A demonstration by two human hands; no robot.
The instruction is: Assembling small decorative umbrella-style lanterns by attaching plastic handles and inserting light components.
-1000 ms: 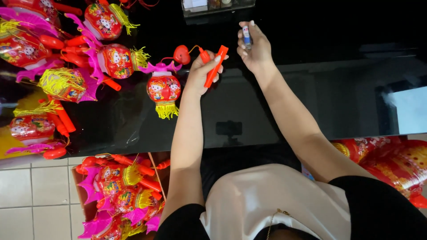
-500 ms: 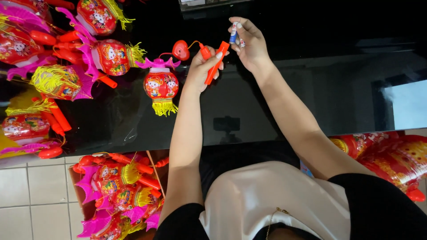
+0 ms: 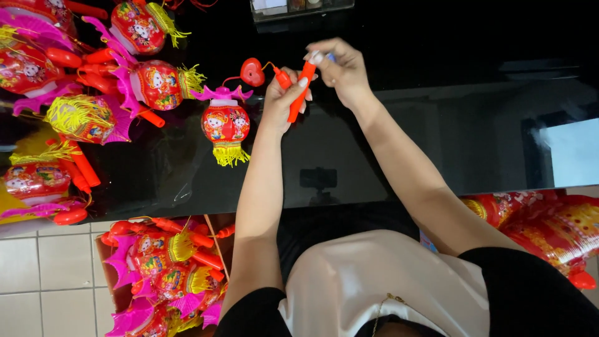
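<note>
The orange handle stick (image 3: 298,98) stands tilted in my left hand (image 3: 284,100), gripped above the black surface (image 3: 399,143), its top end meeting my right hand (image 3: 340,68), fingers pinched on a small part there.

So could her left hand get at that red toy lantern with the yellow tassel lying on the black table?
Probably yes: the red toy lantern lies just beside the left hand with nothing between, though that hand grips an orange-red plastic stick.
</note>
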